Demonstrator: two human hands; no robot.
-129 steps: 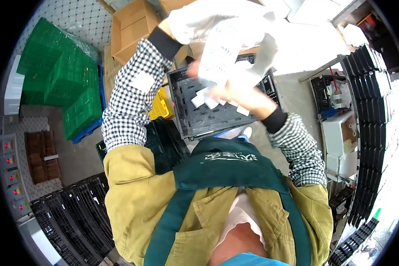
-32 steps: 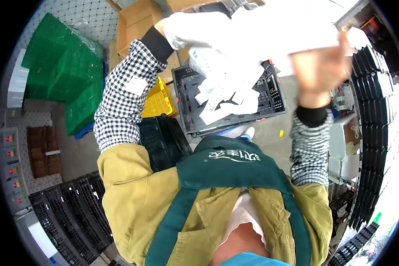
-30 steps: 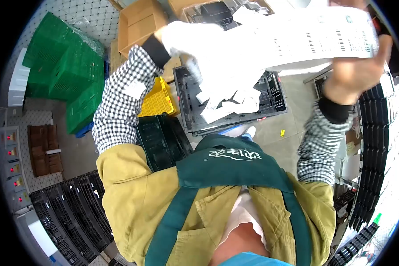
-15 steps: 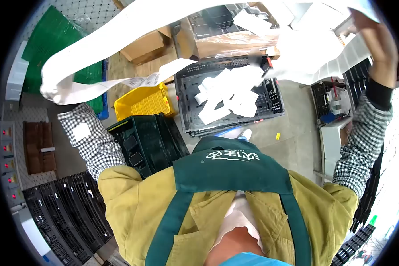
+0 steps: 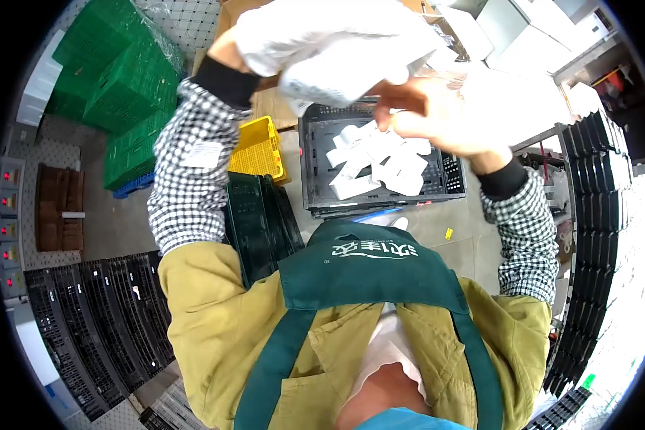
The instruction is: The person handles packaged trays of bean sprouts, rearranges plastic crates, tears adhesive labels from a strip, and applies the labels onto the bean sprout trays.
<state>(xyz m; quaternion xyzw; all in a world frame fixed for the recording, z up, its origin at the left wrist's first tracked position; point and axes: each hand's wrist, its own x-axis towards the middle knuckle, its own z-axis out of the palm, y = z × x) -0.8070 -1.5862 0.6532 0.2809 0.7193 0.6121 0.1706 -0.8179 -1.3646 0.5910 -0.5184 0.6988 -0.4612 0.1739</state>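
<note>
A long white label strip (image 5: 330, 50), bunched into loose folds and blurred, hangs above the black crate. My left hand (image 5: 227, 51) is closed on its left end, with the fingers mostly hidden behind the folds. Just below the strip's right end, my right hand (image 5: 437, 118) has its fingers curled but apart, with nothing visible between them; it is somewhat blurred. Beneath the hands, the black crate (image 5: 315, 190) holds a loose heap of white strip pieces (image 5: 380, 161).
A yellow basket (image 5: 254, 150) and dark green crates (image 5: 254, 229) stand left of the black crate. Green crates (image 5: 132, 82) are stacked farther left. Black crates form stacks at the lower left (image 5: 97, 322) and right (image 5: 591, 251). White boxes (image 5: 527, 36) stand at the back right.
The strip was stretched wide between my spread arms; now it is gathered in folds. Both hands have come inward, the left also farther forward and the right lower, over the crate.
</note>
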